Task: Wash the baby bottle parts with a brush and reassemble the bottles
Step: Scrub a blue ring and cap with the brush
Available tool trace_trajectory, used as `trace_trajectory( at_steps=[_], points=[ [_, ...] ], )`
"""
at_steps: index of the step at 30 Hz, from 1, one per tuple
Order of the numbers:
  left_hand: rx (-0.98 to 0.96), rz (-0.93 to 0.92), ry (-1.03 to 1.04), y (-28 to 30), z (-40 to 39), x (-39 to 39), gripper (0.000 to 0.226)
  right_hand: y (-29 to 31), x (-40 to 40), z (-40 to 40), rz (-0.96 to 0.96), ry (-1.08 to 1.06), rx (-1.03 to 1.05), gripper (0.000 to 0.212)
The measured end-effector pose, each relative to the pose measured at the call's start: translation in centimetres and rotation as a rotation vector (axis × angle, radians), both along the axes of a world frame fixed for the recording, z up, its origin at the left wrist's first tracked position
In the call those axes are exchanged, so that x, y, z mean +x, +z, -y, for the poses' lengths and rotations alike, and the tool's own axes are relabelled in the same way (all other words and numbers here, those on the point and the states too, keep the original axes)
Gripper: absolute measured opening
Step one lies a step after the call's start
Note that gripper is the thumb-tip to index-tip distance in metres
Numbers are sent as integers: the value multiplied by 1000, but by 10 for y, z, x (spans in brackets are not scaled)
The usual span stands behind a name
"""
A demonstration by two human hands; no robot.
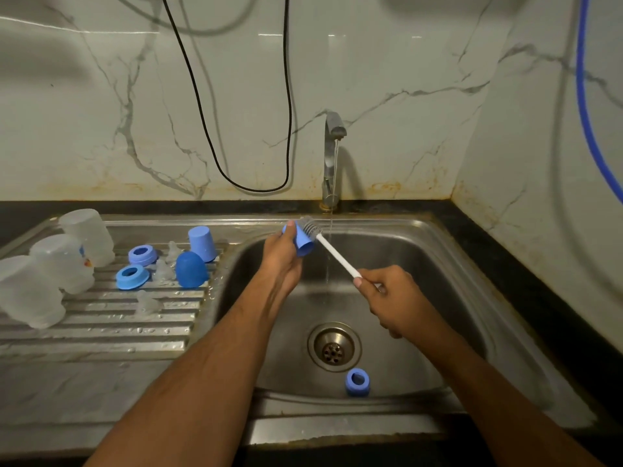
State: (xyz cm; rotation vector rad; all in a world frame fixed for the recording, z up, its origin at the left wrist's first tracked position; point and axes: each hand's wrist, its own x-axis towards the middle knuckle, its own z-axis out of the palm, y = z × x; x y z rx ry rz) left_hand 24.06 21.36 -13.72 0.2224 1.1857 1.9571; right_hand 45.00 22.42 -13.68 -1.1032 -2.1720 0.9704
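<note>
My left hand (282, 256) grips a light blue bottle cap (302, 242) over the sink (438, 264), its open end facing down and to the right. My right hand (392, 294) holds the white handle of a bottle brush (333, 253); its grey bristles lie against the cap's upper side. On the draining board (101, 332) to the left stand three clear bottles (64, 261) upside down, two blue collar rings (133, 276), a light blue cap (202, 243), a darker blue cap (191, 269) and several clear teats (163, 271). A third blue ring (357, 382) lies in the basin.
A thin stream of water runs from the steel tap (332, 156) just right of the brush. The drain (334, 347) sits in the basin's middle. A black cable (236, 129) loops on the marble wall; a blue hose (586, 112) hangs at the right.
</note>
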Motion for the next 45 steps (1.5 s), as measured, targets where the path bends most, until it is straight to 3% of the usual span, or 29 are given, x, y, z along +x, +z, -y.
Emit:
trace_trajectory(
  at_steps=[4,9,17,23,28,37,45],
  points=[
    [3,93,-23,-2,1,-9,31,0,3,3,29,25,1,34],
    [-49,-60,-42,-7,-1,-1,37,3,-10,3,54,-26,108,35],
    [-67,-7,50,-6,2,-19,31,5,1,9,70,31,25,35],
    [-98,-86,-18,-2,-4,6,35,9,-6,3,97,-61,144,35],
    [-45,2,62,-1,2,-15,38,3,8,11,90,12,82,34],
    [25,144,-40,3,6,-3,29,2,-1,7,76,-22,127,36],
    [-101,-15,-52,-1,1,-4,29,9,-8,11,89,6,152,33]
  ],
)
